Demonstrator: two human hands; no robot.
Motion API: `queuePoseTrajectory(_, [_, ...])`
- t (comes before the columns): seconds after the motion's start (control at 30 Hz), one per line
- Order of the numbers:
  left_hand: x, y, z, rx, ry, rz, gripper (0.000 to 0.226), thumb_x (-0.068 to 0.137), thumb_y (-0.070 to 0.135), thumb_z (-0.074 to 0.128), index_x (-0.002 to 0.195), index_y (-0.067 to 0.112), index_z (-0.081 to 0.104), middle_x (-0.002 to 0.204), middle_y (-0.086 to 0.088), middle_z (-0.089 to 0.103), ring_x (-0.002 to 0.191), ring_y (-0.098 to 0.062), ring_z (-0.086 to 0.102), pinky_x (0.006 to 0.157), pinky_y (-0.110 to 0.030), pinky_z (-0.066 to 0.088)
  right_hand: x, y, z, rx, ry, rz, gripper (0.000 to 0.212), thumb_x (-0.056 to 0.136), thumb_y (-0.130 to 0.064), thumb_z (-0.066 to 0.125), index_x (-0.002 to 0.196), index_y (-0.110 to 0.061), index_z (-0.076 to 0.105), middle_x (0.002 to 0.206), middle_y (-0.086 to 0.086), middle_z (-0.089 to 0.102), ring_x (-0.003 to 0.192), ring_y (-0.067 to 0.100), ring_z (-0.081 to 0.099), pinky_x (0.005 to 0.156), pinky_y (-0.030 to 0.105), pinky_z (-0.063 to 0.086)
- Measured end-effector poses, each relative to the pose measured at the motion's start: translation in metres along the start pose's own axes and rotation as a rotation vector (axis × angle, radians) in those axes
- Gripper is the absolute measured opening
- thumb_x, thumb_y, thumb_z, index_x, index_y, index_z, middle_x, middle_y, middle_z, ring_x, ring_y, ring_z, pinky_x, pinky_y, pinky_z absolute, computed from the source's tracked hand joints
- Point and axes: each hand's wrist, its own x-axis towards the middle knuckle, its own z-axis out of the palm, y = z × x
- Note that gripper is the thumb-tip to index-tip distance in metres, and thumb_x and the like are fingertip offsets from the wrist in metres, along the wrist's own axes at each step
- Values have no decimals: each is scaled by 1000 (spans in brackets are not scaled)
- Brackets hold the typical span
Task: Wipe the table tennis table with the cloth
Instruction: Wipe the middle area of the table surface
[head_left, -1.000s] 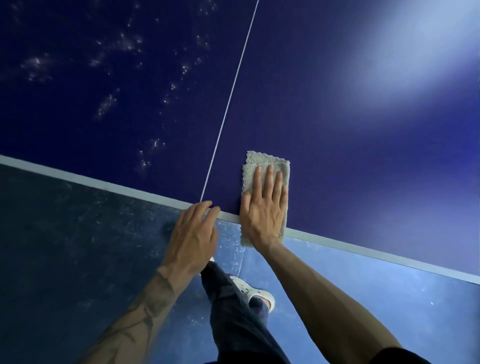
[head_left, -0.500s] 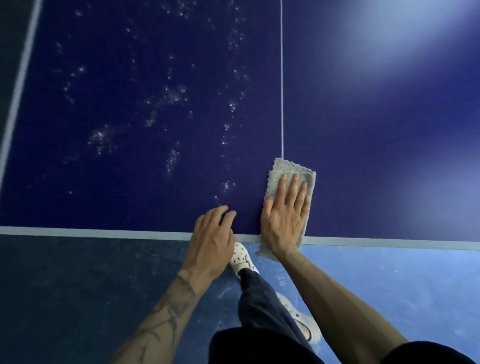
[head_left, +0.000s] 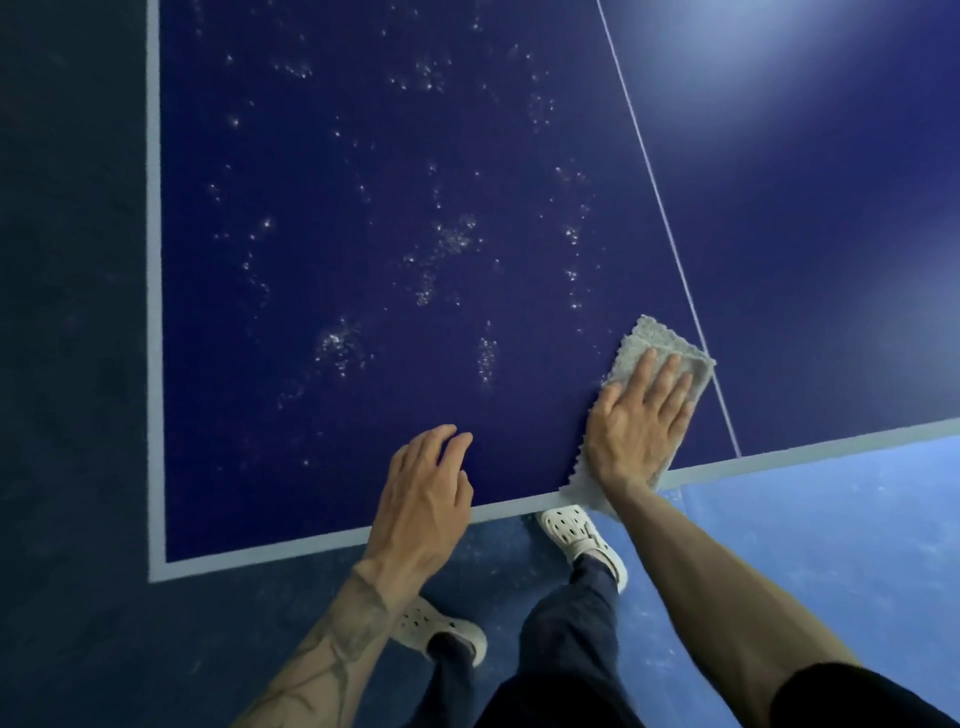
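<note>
Cloth (head_left: 655, 347) lies on table (head_left: 363, 156) at near edge, beside centre line (head_left: 654, 197); droplets (head_left: 452, 239) left.

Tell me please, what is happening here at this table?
A person is wiping a blue table tennis table. The right hand presses a grey cloth flat at the near edge, just left of the thin centre line, with straight fingers. The left hand rests on the edge beside it. Pale specks cover the left half, not yet wiped.

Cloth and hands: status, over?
Right hand flat on cloth at near edge. Left hand rests on table. Specks left of cloth unwiped. Nothing blocking.
</note>
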Motion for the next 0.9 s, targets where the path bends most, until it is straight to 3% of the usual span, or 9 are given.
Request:
queuePoseTrajectory(0.3, [19,-120,-56,173,-75,164,48,109,19,48,157,13,44,162,-5,40,152,-19,34,127,-36,24,0,-8,2,7,36,80,69,107,-46,19,171,-27,2,179,3,-4,165,23,-7,133,46,-4])
queuePoseTrajectory(0.7, [157,-128,-83,293,-136,627,52,107,18,52,157,9,44,165,-13,37,153,-29,35,128,-44,28,15,-42,14,115,152,379,67,107,-45,22,171,-31,6,179,-3,-3,165,18,-6,133,42,-6])
queuePoseTrajectory(0.9, [201,-122,-97,347,-144,744,52,107,18,54,157,7,44,164,-14,39,152,-30,36,128,-44,26,3,-60,13,232,200,482,64,110,-41,27,171,-27,12,179,-1,1,165,17,-5,134,42,-4])
